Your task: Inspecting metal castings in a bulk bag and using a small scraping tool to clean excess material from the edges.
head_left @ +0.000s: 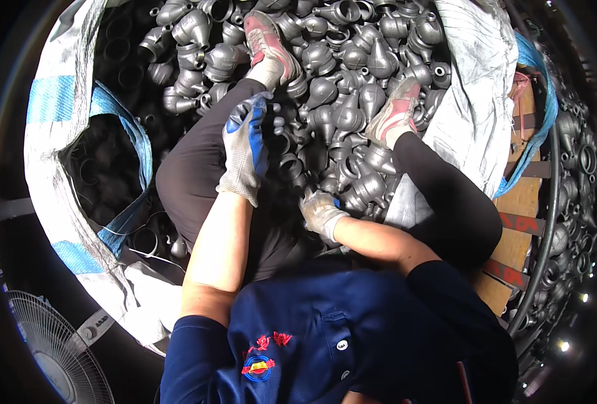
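Grey metal castings, bulb-shaped with short necks and open ends, lie heaped inside a large white woven sack. My left hand, in a grey-white glove with a blue coating, is above the heap beside my left leg. Its fingers are curled closed, and what they hold, if anything, is hidden. Lower and to the right, my right hand wears a similar glove. It reaches down at the near edge of the castings, in front of my body. Its fingertips disappear into dark shadow, so their grip is hidden.
My legs stretch over the heap, with pink-and-white shoes on the castings. Blue lifting straps loop from the sack. Wooden boards and a black cable run along the right, with more castings beyond. A fan stands lower left.
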Tool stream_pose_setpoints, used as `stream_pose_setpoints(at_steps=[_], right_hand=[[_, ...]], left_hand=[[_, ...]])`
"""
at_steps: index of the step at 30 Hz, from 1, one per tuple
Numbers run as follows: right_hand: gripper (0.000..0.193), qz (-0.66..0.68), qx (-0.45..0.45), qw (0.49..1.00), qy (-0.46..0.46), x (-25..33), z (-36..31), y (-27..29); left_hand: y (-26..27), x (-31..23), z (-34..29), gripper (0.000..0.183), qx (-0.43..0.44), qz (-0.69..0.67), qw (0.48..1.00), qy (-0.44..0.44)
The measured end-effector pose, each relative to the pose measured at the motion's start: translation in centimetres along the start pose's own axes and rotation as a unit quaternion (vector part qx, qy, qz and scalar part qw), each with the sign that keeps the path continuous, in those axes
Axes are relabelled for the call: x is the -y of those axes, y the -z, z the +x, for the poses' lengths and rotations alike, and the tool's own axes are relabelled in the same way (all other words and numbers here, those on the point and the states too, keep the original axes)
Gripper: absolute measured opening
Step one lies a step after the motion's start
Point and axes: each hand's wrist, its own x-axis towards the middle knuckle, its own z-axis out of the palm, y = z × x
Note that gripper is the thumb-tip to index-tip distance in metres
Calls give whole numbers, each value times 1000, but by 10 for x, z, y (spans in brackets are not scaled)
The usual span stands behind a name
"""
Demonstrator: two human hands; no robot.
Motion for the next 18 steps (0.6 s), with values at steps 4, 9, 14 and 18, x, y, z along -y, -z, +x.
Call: stream_pose_setpoints(at_steps=[4,9,14,18], right_hand=[[50,70,-48,994,-64,-4,11,-16],[32,167,-102,979,-58,-19,-6,9],[33,415,-215,869,-158,-85,12,64],[29,315,-238,888,-235,-139,19,101]], left_hand=[[-2,-2,1,23,-18,10,1000,-3],[6,-6,4,23,-3,-19,1000,-10],[-9,-11,-7,21,-1,-38,999,0],[-12,-9,-11,21,20,-70,997,31]])
